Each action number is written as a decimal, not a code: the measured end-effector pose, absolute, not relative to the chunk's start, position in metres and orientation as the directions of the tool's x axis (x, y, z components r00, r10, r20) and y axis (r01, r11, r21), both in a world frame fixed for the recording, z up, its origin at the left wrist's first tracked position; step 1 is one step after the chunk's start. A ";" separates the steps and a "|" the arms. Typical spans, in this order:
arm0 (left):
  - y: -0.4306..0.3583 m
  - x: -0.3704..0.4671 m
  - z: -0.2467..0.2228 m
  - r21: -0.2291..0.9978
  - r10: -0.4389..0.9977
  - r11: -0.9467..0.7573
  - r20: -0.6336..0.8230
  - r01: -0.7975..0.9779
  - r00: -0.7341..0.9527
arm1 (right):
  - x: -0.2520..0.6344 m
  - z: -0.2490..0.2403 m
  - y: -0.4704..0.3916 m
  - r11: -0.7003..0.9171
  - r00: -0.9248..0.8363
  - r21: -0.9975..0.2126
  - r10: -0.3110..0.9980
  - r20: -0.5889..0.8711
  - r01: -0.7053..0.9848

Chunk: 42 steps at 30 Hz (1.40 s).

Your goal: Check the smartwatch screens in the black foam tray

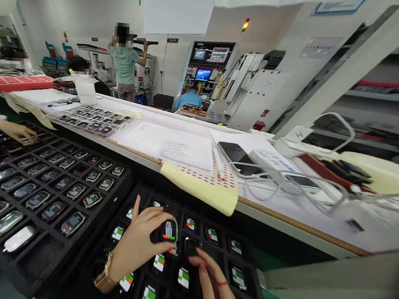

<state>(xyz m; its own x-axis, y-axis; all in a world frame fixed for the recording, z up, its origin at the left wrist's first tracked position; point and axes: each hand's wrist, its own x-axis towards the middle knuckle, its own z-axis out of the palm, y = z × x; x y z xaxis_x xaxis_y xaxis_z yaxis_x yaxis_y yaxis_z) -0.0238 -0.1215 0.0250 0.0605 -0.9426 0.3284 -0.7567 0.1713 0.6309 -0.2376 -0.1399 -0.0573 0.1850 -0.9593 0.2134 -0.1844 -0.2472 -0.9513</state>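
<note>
Between the thumb and fingers of my left hand (141, 239) is a square watch (169, 230), its screen lit with white text and a red and green strip. My right hand (216, 278) has its thumb and fingertips at a dark-screened watch (190, 246) just right of it. Both hands are over a black foam tray (252, 269) whose slots hold watches, many showing green and white screens. A second black tray (117, 194) on the left carries several rows of watches.
Another person's hand (19, 132) reaches over the left tray's far corner. Behind the trays runs a white shelf (147, 114) with papers (189, 151), a clear tray of parts (94, 119), a phone (240, 157) and white cables (280, 173). Yellow paper (200, 188) hangs over its edge.
</note>
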 end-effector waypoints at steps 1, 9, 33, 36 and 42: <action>-0.118 -0.026 0.036 0.629 -0.927 0.225 0.374 -0.744 0.036 | -0.238 -0.048 -0.141 -0.192 0.252 -0.973 -0.955 0.155 -0.128; -0.098 -0.044 0.103 0.432 -0.763 0.454 0.640 -0.780 -0.089 | -0.219 0.063 -0.138 -0.120 0.480 -0.968 -0.851 0.214 0.219; -0.108 -0.036 0.097 0.587 -0.809 0.477 0.584 -0.654 -0.066 | -0.185 0.078 -0.141 -0.158 0.424 -0.915 -0.848 0.318 0.371; -0.107 -0.036 0.096 0.595 -0.816 0.469 0.575 -0.653 -0.063 | -0.185 0.079 -0.140 -0.177 0.407 -0.925 -0.858 0.312 0.336; -0.110 -0.036 0.097 0.594 -0.808 0.489 0.584 -0.639 -0.076 | -0.189 0.070 -0.145 -0.140 0.459 -0.936 -0.842 0.284 0.323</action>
